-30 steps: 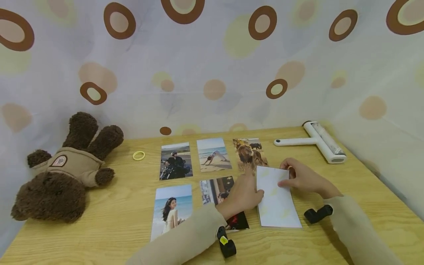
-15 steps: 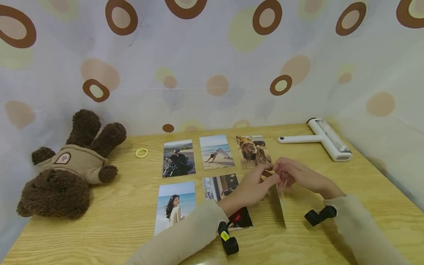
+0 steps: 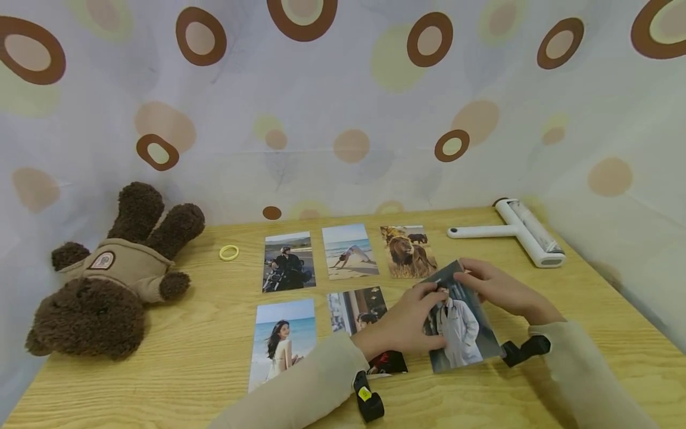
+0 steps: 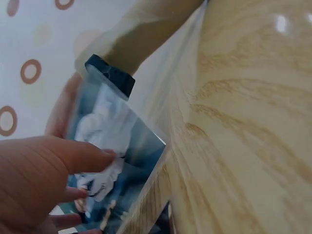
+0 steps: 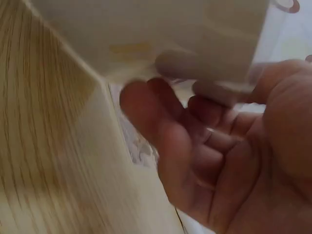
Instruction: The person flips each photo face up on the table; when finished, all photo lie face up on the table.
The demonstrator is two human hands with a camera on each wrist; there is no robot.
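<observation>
A photo of a person in a white coat [image 3: 458, 333] stands tilted over the right middle of the table, picture side toward the head camera. My right hand [image 3: 504, 292] pinches its upper right edge, thumb on the picture and fingers behind. The right wrist view shows its pale back [image 5: 195, 34] above the curled fingers. My left hand [image 3: 409, 319] is at the photo's left side. Its thumb [image 4: 92, 157] and fingertips lie across the picture face in the left wrist view. The photo's left edge is partly hidden by that hand.
Photos lie in rows: a motorcyclist [image 3: 289, 262], a beach stretch [image 3: 351, 251], a lion [image 3: 408, 251], a seaside portrait [image 3: 281, 339], and one partly under the left arm [image 3: 354, 304]. A plush bear [image 3: 115, 274], yellow ring [image 3: 228, 253] and lint roller [image 3: 527, 232] lie around them.
The photo was white side up, then edge-on between both hands, and now shows its picture. My left hand has shifted from its upper edge to its left side.
</observation>
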